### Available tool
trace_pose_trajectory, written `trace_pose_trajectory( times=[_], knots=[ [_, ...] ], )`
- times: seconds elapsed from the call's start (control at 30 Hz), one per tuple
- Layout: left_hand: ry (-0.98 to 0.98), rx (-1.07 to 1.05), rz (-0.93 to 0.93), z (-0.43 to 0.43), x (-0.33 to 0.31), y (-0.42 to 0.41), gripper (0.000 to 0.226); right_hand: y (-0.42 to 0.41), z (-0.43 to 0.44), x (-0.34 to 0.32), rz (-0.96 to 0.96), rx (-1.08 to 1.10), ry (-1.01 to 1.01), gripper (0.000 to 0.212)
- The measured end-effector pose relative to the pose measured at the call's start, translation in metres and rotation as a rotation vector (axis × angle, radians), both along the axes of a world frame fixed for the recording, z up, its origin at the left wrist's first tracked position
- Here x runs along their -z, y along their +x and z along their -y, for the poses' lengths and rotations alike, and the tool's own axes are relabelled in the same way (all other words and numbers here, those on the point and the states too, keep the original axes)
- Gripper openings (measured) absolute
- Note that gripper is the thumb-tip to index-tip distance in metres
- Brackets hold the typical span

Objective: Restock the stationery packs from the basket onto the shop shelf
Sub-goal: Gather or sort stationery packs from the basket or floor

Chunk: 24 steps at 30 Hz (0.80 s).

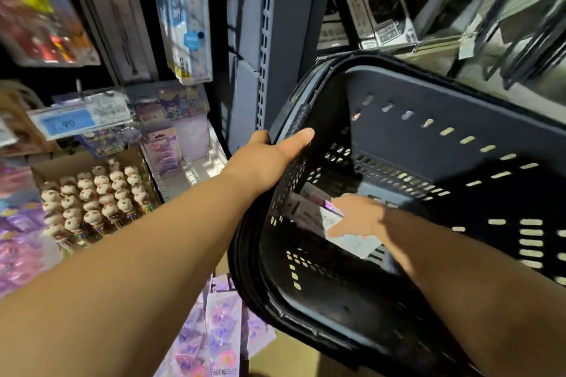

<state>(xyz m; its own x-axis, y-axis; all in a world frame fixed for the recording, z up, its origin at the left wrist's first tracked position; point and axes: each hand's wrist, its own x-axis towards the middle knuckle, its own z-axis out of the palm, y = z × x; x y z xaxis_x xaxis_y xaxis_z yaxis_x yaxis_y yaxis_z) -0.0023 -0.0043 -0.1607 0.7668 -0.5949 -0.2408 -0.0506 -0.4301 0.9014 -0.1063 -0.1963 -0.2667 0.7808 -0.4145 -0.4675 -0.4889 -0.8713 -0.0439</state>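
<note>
Few packs [310, 218] in black basket [428, 119]

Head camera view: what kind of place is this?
Probably a stationery or gift shop: a price tag hangs among packaged goods on the shelves, and the left hand grips a shopping basket.

Shelf [200, 170]: cardboard box [41, 173] w/ figure pens [92, 199], purple packs [18, 254] beside.

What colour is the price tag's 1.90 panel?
Light blue, on the price tag; head view.
</note>
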Motion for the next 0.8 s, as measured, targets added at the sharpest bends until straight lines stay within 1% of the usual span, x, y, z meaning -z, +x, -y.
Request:
trace_pose_trajectory(
  times=[0.07, 0.13, 0.23, 0.3, 0.37, 0.43, 0.5, 0.57, 0.6, 0.7, 0.8],
  knots=[
    [0.011, 0.011, -0.003, 0.017, -0.015, -0.006, 0.094, -0.010, 0.009, -0.033, 0.034, 0.027, 0.059, 0.073],
    [0.004, 0.021, 0.006, 0.031, -0.024, -0.012, 0.097, -0.024, 0.017, -0.054, 0.084, 0.082, 0.118, 0.075],
    [-0.100, 0.053, 0.032, 0.044, -0.036, -0.017, 0.090, -0.044, 0.023, -0.071, 0.190, 0.132, 0.163, 0.055],
    [-0.172, 0.133, 0.035, 0.042, -0.041, -0.020, 0.081, -0.053, 0.026, -0.078, 0.257, 0.174, 0.196, 0.044],
    [-0.177, 0.222, 0.063, 0.035, -0.043, -0.027, 0.074, -0.061, 0.028, -0.088, 0.327, 0.238, 0.245, 0.033],
    [-0.166, 0.252, 0.097, 0.031, -0.037, -0.035, 0.059, -0.068, 0.031, -0.096, 0.411, 0.330, 0.332, 0.029],
    [-0.181, 0.217, 0.141, 0.036, -0.029, -0.038, 0.038, -0.072, 0.034, -0.105, 0.485, 0.375, 0.399, 0.028],
    [-0.194, 0.165, 0.154, 0.044, -0.023, -0.033, 0.025, -0.073, 0.038, -0.113, 0.542, 0.393, 0.452, 0.026],
    [-0.170, 0.148, 0.163, 0.048, -0.021, -0.029, 0.024, -0.072, 0.040, -0.117, 0.557, 0.394, 0.472, 0.026],
    [-0.105, 0.124, 0.170, 0.065, -0.010, -0.019, 0.040, -0.062, 0.053, -0.128, 0.602, 0.379, 0.475, 0.031],
    [-0.095, 0.114, 0.171, 0.086, -0.007, -0.022, 0.042, -0.050, 0.061, -0.134, 0.644, 0.371, 0.479, 0.040]
  ],
)
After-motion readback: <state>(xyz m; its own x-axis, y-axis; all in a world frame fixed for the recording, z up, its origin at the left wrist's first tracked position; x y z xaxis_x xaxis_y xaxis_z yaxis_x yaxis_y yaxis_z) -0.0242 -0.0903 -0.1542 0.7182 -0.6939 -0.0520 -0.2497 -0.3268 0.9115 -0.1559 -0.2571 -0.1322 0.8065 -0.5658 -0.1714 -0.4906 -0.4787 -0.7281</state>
